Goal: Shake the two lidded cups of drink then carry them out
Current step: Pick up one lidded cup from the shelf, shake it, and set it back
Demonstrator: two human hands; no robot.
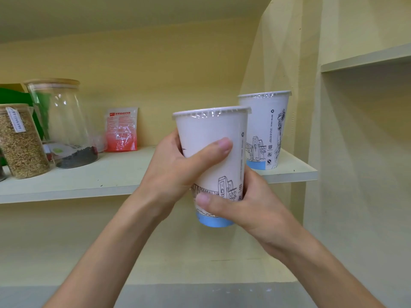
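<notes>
I hold a white lidded cup (209, 130) with line drawings and a blue base upright in the air, in front of the shelf. My left hand (178, 167) wraps its upper half from the left, thumb across the front. My right hand (251, 210) grips its lower part from the right, thumb over the drawing near the base. A second lidded cup (266, 121) of the same design stands upright on the wooden shelf (115, 174) behind, near the shelf's right end, with neither hand on it.
On the shelf's left stand a glass jar of grain (21, 143), a taller glass jar (62, 125) with dark bits at the bottom, and a red packet (121, 130) leaning on the wall. Another shelf (364, 58) juts out at upper right.
</notes>
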